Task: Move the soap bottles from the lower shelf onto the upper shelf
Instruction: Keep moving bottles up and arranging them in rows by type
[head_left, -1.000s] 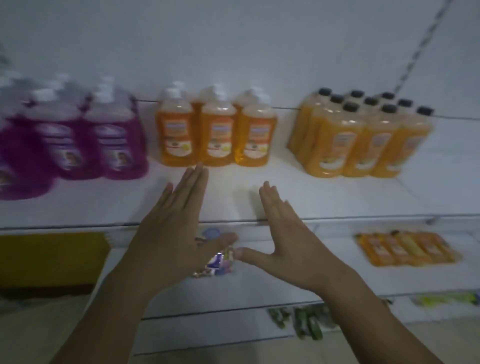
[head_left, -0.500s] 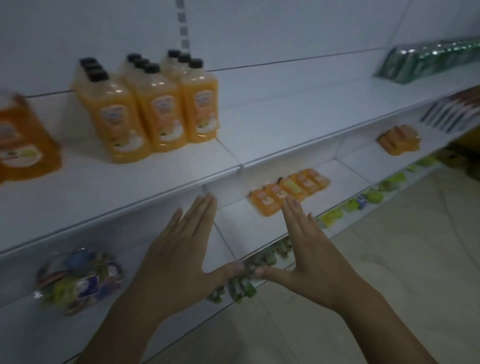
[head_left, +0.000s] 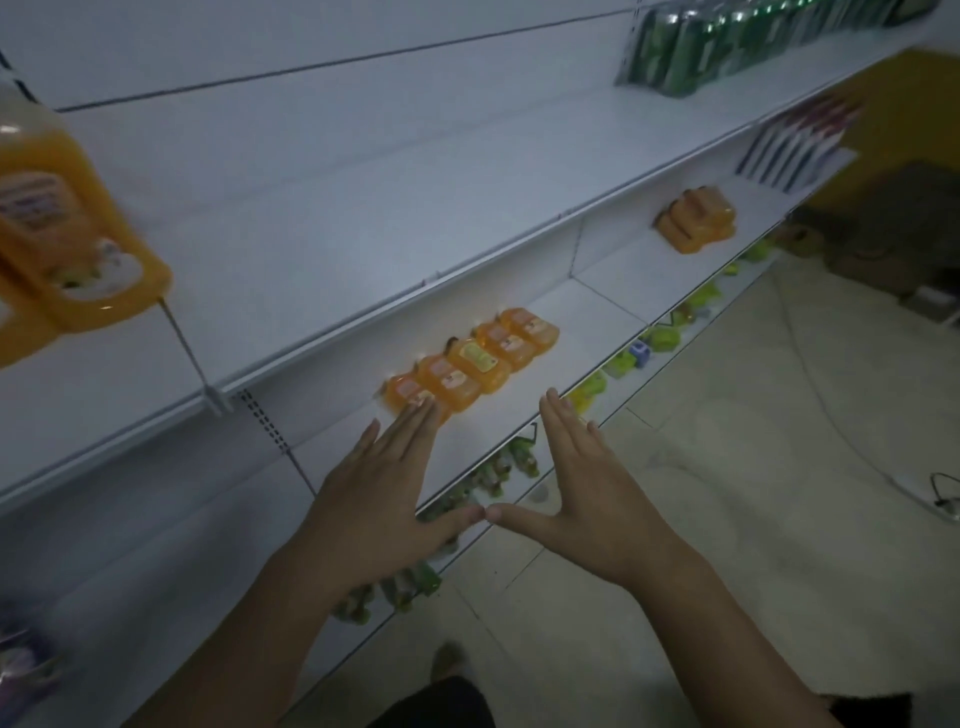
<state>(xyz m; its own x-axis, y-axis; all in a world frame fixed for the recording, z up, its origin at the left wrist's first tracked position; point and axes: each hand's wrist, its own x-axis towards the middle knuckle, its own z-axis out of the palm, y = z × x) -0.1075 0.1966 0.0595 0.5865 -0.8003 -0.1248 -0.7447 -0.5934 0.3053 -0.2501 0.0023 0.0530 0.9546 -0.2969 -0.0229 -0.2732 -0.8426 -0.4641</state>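
Several orange soap bottles (head_left: 475, 361) lie flat in a row on the lower shelf (head_left: 587, 322), under the white upper shelf (head_left: 363, 218). My left hand (head_left: 387, 493) is flat and empty, its fingertips overlapping the nearest bottle in the row. My right hand (head_left: 582, 478) is also flat and empty, to the right of the row above the shelf's front edge. The two thumb tips almost touch. One large orange bottle (head_left: 57, 228) stands on the upper shelf at the far left.
A second pile of orange bottles (head_left: 696, 221) lies farther right on the lower shelf. Green packs (head_left: 696, 47) stand on the upper shelf at the far right. Small green items (head_left: 660, 338) fill the bottom shelf. Tiled floor (head_left: 727, 467) lies to the right.
The view has swung right and down along the shelves. Both hands keep their flat, thumbs-together pose and now sit by the row of lying orange bottles.
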